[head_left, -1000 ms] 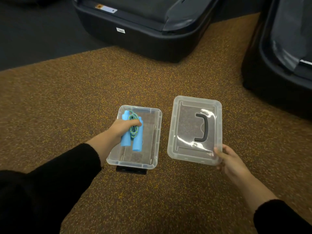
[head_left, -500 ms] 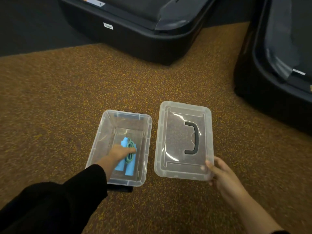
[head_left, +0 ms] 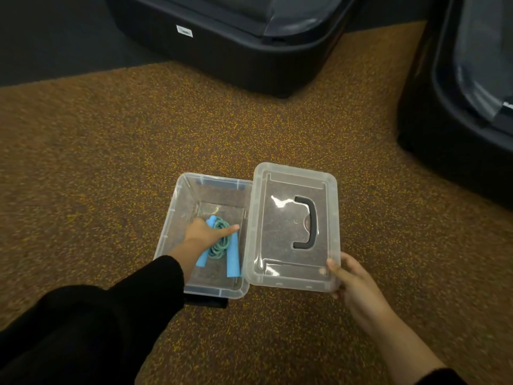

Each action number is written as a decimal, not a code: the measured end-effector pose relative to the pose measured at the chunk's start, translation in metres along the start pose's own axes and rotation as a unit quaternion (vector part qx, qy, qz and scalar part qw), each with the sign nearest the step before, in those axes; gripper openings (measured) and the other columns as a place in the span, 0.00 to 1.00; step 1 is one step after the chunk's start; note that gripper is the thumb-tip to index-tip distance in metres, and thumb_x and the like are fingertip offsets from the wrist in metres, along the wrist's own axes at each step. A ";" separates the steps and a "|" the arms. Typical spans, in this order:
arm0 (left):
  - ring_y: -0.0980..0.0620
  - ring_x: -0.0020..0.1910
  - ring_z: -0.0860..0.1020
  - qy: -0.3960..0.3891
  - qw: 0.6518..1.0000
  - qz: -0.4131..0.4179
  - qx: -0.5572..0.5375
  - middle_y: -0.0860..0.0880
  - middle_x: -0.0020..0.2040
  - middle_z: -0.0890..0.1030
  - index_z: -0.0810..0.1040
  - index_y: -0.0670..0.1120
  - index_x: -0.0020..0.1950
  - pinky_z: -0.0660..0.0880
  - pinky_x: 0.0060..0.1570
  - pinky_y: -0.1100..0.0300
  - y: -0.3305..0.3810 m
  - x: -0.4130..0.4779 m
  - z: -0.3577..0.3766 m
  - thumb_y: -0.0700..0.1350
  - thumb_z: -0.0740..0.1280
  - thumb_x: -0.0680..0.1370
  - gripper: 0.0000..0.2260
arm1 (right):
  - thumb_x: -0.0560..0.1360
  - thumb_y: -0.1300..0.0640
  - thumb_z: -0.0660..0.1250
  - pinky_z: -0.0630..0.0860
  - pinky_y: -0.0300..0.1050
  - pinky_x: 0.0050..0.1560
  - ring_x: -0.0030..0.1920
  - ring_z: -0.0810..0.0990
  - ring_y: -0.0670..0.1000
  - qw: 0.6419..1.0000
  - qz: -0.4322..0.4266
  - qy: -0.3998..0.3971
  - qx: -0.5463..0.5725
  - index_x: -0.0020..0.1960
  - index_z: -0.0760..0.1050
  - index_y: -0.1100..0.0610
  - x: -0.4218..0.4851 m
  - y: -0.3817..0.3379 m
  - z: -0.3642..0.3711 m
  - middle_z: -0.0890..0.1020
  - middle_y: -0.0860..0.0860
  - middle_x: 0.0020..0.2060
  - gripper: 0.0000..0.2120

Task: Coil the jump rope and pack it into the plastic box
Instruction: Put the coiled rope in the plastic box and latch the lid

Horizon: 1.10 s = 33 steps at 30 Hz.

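Note:
A clear plastic box (head_left: 177,212) stands open on the speckled brown floor. The coiled jump rope (head_left: 232,254), with two light blue handles and a green cord, lies on the box's bottom. My left hand (head_left: 202,234) is down inside the box and rests on top of the rope; its fingers are stretched out across the coil and part of one handle is hidden under it. My right hand (head_left: 352,282) grips the near right corner of the clear lid (head_left: 280,226), which has a black handle. The lid's left edge overlaps the box's right rim.
A large black machine base (head_left: 249,45) stands at the back and another black machine base (head_left: 458,107) at the right. A small black object (head_left: 205,301) pokes out from under the box's near edge. Dark flooring lies at the far left.
My left hand has lowered the rope from above the box to its bottom and its fingers have loosened. My right hand has shifted the lid left until it overlaps the box.

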<state>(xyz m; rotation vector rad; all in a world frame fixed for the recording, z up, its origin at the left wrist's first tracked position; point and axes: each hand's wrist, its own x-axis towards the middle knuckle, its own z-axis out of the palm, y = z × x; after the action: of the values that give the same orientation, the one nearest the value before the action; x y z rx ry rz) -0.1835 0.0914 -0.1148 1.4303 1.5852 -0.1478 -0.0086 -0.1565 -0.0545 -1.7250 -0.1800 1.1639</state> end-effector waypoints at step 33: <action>0.43 0.74 0.60 0.068 0.987 0.128 -0.074 0.43 0.76 0.59 0.51 0.43 0.76 0.58 0.72 0.47 -0.031 -0.055 -0.074 0.58 0.56 0.78 0.32 | 0.76 0.53 0.65 0.69 0.39 0.51 0.49 0.74 0.50 0.971 -0.083 0.161 -0.157 0.62 0.76 0.57 -0.021 0.017 0.147 0.73 0.54 0.54 0.16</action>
<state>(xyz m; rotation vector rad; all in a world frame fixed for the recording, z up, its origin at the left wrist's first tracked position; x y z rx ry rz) -0.2579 0.0909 -0.0515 1.5366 1.4708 0.2186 -0.1376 -0.0821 -0.0594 -2.1076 -0.3158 0.7474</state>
